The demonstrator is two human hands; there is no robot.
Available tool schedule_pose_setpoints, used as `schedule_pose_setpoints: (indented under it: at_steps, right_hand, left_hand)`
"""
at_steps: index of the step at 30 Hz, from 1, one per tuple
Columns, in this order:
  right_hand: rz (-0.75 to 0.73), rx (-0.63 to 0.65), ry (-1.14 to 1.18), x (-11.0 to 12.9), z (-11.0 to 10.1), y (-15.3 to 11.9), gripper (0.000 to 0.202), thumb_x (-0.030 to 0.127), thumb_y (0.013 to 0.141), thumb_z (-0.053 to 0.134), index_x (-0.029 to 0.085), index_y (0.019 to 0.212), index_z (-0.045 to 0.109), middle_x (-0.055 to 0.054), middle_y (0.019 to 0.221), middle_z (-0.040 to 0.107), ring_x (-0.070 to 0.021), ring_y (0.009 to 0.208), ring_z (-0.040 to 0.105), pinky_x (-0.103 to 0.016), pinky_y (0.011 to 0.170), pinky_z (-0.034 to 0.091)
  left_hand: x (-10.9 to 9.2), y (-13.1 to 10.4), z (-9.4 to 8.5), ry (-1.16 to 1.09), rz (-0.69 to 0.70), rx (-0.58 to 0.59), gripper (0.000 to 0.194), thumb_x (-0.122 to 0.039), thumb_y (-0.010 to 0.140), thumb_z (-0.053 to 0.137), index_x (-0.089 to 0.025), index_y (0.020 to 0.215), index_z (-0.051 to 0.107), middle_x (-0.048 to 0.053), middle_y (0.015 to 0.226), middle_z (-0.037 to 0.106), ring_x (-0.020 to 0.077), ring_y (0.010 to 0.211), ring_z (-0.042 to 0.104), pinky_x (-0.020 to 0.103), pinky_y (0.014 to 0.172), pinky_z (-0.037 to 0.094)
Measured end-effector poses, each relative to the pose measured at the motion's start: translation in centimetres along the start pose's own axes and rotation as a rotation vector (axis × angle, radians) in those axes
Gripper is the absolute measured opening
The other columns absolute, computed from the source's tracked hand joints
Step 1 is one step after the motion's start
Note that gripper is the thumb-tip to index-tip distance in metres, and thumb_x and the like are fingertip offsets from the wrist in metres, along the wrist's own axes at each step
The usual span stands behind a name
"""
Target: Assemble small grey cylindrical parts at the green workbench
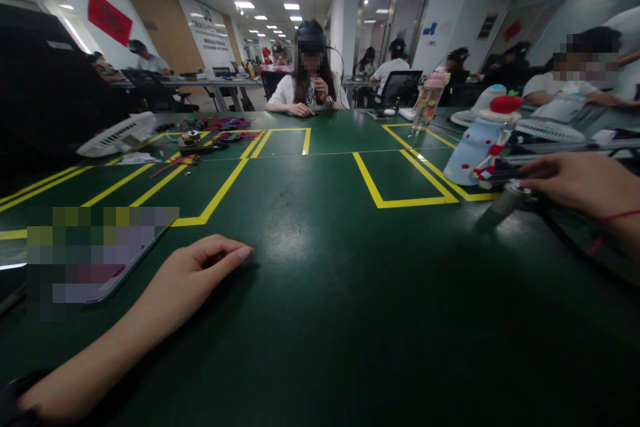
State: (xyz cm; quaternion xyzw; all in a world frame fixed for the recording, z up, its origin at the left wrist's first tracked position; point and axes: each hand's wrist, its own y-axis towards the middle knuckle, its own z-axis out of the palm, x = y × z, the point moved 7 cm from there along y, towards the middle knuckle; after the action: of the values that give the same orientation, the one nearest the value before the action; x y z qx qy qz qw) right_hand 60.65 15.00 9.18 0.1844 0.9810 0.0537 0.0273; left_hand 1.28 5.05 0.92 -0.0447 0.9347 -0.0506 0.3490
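Note:
My left hand (210,263) lies on the green tabletop (320,320) with its fingers curled and its thumb against the index finger. Nothing shows between those fingers. At the right, my right hand (580,180) has its fingers bent and closed at the upper end of a small grey cylinder (503,207). What the cylinder is, I cannot make out, and part of the grip is hidden. Just behind it stands a light blue bottle (467,150) with a red-topped lid and a red-and-white strap. A blurred-out flat device or sheet (100,260) lies beside my left forearm.
Yellow tape (417,203) marks rectangles on the table. Coloured wires (225,123) and small parts lie at the back left, near a white fan-like object (117,137). A pink-lidded bottle (429,103) stands farther back. A person (307,80) sits opposite; others work behind and at right.

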Motion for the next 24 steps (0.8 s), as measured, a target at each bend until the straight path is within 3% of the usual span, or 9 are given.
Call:
schedule_pose_setpoints:
  at_steps: [8,14,19,24]
  right_hand:
    - [0.005,-0.009,0.013,-0.1,0.4,0.0,0.037,0.039,0.081,0.064,0.021,0.113,0.071,-0.008,0.105,0.072,-0.0222,0.094,0.062,-0.033,0.080,0.041]
    - [-0.098,0.044,-0.022,-0.5,1.4,1.4,0.068,0.063,0.066,0.073,0.014,0.114,0.069,-0.014,0.119,0.068,-0.0266,0.104,0.060,-0.035,0.086,0.041]
    - [-0.095,0.110,-0.050,-0.7,2.8,1.9,0.050,0.049,0.068,0.077,0.014,0.103,0.074,-0.013,0.106,0.072,-0.0244,0.093,0.062,-0.034,0.083,0.042]
    - [-0.136,0.066,-0.028,0.1,2.0,1.2,0.046,0.047,0.069,0.077,0.013,0.100,0.075,-0.015,0.104,0.072,-0.0238,0.089,0.062,-0.035,0.080,0.042]
  left_hand:
    - [-0.2,-0.2,-0.1,-0.007,0.003,-0.033,0.039,-0.060,0.085,0.057,-0.026,0.097,0.074,0.000,0.101,0.076,0.0257,0.097,0.067,0.033,0.085,0.046]
    - [-0.2,-0.3,0.0,-0.026,-0.007,-0.058,0.041,-0.061,0.083,0.058,-0.024,0.096,0.073,0.002,0.100,0.076,0.0259,0.094,0.067,0.035,0.084,0.045]
    - [-0.1,-0.3,-0.1,-0.023,-0.002,-0.085,0.040,-0.059,0.083,0.059,-0.024,0.095,0.074,0.001,0.099,0.076,0.0260,0.093,0.068,0.034,0.081,0.045]
    - [0.2,-0.1,0.0,-0.026,0.008,-0.062,0.042,-0.060,0.085,0.057,-0.024,0.098,0.073,0.002,0.103,0.076,0.0267,0.097,0.067,0.036,0.086,0.046]
